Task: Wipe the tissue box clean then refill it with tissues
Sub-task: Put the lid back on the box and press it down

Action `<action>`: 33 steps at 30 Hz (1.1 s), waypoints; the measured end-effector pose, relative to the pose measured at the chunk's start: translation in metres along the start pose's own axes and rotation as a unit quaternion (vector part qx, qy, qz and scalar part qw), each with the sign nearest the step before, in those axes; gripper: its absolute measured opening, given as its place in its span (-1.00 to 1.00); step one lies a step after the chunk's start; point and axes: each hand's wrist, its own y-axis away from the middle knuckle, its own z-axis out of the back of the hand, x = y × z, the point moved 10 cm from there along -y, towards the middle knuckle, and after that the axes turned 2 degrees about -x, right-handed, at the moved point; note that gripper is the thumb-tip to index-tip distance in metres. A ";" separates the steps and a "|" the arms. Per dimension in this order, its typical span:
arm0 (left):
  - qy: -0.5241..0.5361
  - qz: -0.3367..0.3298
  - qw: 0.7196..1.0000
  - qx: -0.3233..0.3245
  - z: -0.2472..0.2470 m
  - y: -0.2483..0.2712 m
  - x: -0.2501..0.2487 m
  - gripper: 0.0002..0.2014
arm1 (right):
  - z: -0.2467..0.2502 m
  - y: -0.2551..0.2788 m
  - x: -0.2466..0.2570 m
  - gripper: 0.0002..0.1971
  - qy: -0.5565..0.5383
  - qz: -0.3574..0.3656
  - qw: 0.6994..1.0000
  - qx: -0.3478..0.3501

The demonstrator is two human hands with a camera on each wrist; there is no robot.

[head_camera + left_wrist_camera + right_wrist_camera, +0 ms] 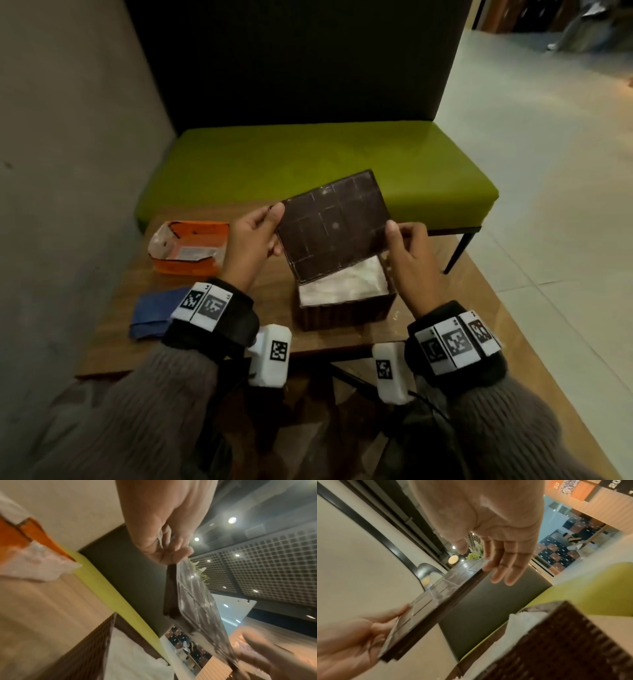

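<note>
The brown ribbed tissue box [342,313] stands open on the wooden table [109,346], with white tissues [342,282] lying inside it. Its flat dark lid [332,228], scored in squares, is tilted up above the box's far side. My left hand [255,236] pinches the lid's left edge between thumb and fingers. My right hand [407,253] holds the right edge, thumb on top and fingers behind. The left wrist view shows the left hand [164,545] on the lid's [193,596] corner. In the right wrist view the right hand [496,545] keeps nearly straight fingers at the lid [440,592], above the box [565,642].
A torn orange tissue pack [190,248] lies at the table's far left. A folded blue cloth [154,311] sits near the left front. Behind the table is a green bench [308,164] with a dark back. A grey wall [68,171] runs along the left.
</note>
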 end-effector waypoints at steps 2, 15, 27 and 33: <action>-0.014 0.053 0.998 -0.012 -0.004 0.003 0.022 -0.83 | 0.001 0.000 -0.019 -0.59 0.054 -0.040 0.998 0.016; -0.275 -0.011 0.957 -0.096 -0.011 0.001 0.071 -0.66 | -0.010 0.000 -0.071 -0.71 0.085 -0.119 0.989 0.008; -0.519 -0.070 0.851 -0.043 -0.039 -0.004 0.053 -0.74 | -0.020 -0.006 -0.059 -0.77 0.203 -0.079 0.975 0.050; -0.618 -0.103 0.763 0.159 -0.099 0.025 0.072 -0.49 | -0.092 0.007 -0.023 -0.47 0.353 0.090 0.914 0.181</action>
